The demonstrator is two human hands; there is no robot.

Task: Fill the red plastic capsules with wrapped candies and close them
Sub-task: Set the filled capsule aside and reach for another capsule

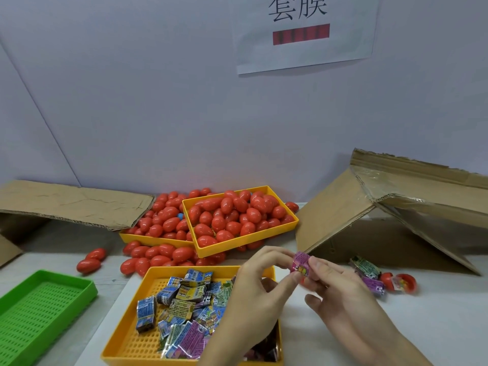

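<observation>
My left hand (260, 291) and my right hand (340, 291) meet above the table and together pinch a purple wrapped candy (300, 263). A bit of red shows under the candy, between the fingers of my right hand; what it is I cannot tell. Below my left hand stands a yellow tray (137, 336) of wrapped candies (182, 305). Two yellow trays (264, 240) at the back hold red capsules (232, 217), and more lie loose on the table. An open red capsule half (405, 282) with something inside sits to the right.
A green perforated tray (39, 310) is at the front left. Flattened cardboard (74, 204) lies at the back left and a tilted cardboard box (396, 207) at the right. Two loose wrapped candies (368, 270) lie by the box. A paper sign (306, 33) hangs on the wall.
</observation>
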